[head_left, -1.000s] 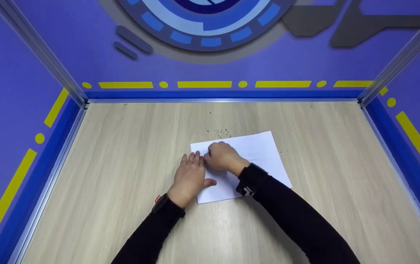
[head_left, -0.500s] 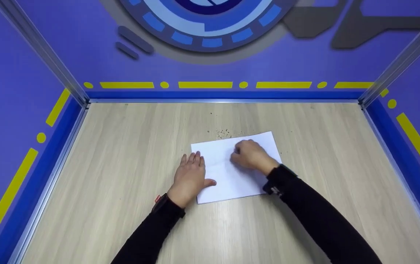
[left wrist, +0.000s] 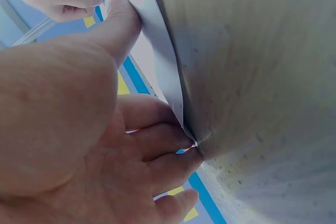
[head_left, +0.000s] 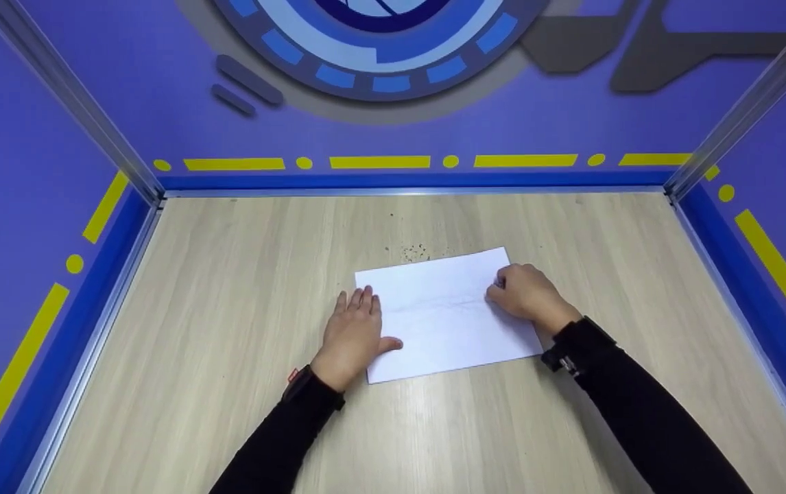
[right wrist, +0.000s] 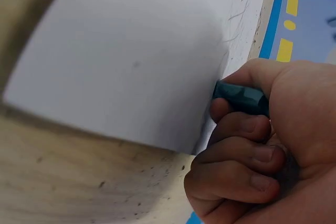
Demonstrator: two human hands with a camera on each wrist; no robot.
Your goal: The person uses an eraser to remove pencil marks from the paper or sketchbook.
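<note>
A white sheet of paper [head_left: 441, 339] lies slightly turned on the table, with faint grey lines [head_left: 451, 303] across its middle. My left hand [head_left: 352, 336] rests on the paper's left edge, fingers straight and thumb spread over the sheet. At the right edge of the paper, my right hand [head_left: 527, 291] pinches a small dark green eraser [right wrist: 241, 97] between thumb and index finger. The other fingers curl into the palm. In the right wrist view the eraser's tip meets the paper, and most of its body is covered by the hand.
Dark crumbs [head_left: 415, 252] are scattered on the wood-grain table [head_left: 242, 288] just beyond the paper's far edge. Purple-blue panels [head_left: 379, 140] with yellow markings enclose the table at the back and both sides, joined by metal rails [head_left: 407, 192].
My right hand has slid rightward across the paper with the eraser, from beside the left hand to the right edge. The left hand has stayed in place.
</note>
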